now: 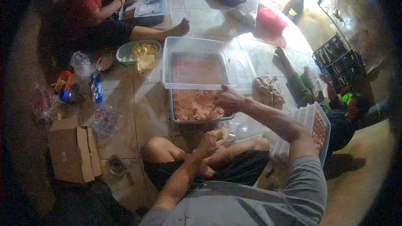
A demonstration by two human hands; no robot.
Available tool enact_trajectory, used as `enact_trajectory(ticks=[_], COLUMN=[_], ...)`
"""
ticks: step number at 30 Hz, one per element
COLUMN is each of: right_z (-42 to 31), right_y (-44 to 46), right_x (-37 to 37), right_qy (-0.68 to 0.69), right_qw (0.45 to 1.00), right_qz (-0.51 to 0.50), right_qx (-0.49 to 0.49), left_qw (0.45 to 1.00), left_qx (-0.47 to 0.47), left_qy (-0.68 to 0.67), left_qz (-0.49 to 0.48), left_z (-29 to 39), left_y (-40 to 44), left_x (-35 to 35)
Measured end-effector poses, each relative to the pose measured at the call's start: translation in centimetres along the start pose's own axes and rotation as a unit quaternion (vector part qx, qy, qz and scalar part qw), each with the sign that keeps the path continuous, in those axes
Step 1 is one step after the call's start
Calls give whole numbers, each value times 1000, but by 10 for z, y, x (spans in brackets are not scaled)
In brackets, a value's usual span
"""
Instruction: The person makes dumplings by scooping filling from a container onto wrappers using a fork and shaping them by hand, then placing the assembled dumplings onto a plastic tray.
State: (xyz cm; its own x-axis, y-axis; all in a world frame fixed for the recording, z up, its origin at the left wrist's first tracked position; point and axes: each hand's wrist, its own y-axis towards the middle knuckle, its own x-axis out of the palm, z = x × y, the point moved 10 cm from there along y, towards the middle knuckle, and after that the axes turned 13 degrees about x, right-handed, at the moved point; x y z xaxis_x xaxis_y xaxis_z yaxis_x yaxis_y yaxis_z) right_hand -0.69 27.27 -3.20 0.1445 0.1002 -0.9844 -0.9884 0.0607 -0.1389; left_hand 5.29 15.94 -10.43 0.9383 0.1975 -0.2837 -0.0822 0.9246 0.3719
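Note:
A plastic tub (171, 109) on the floor holds a soft reddish-brown mixture (190, 105). My right hand (229, 99) is at the tub's right side, curled, with its fingertips down at the mixture; what they grip is hidden. A translucent lid (167, 62) lies across the far part of the tub. Above my crossed legs, my left hand (211, 141) is closed around a small pale lump (225, 133), only partly visible. Clear plastic wrapping (238, 130) lies on the floor between the tub and my legs.
At my right, a clear container (324, 142) holds many small round pieces. A green bowl (119, 56) with yellowish pieces stands beyond the tub, left. A cardboard box (69, 155) and small jar (116, 165) lie at my left. Other people (90, 8) sit nearby.

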Motion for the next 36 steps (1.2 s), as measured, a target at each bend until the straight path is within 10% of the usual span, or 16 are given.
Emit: enact_trajectory(ticks=[9, 13, 15, 19, 21, 24, 27, 29, 32, 36], right_z=[4, 13, 24, 50, 59, 19, 16, 36, 54, 5], right_y=[17, -24, -27, -21, -9, 14, -3, -20, -23, -18], right_x=[54, 108, 62, 58, 156, 135, 66, 76, 55, 61], right_qy=[-39, 32, 253, 56, 297, 56, 207, 289, 108, 145], right_qw=[939, 961, 940, 915, 886, 974, 975, 952, 960, 982], right_qz=[145, 174, -11, 41, 222, 185, -39, 94, -22, 83], right_qx=[310, 213, 228, 398, 279, 114, 74, 47, 257, 84], left_qw=[996, 996, 996, 994, 988, 980, 985, 986, 997, 997], left_qx=[-54, -55, -4, -76, -113, -139, -123, -123, -15, 4], left_qy=[26, 37, 48, -70, -40, -31, -45, -41, -36, 37], left_qz=[-64, -67, -75, -35, -95, -142, -112, -101, -59, -64], left_z=[-32, -32, -18, -81, -42, -33, -33, -39, -46, -36], left_y=[-1, 2, 9, -20, -7, -7, -2, -3, -1, -2], left_x=[22, 29, 25, 50, 33, 35, 35, 36, 43, 31])
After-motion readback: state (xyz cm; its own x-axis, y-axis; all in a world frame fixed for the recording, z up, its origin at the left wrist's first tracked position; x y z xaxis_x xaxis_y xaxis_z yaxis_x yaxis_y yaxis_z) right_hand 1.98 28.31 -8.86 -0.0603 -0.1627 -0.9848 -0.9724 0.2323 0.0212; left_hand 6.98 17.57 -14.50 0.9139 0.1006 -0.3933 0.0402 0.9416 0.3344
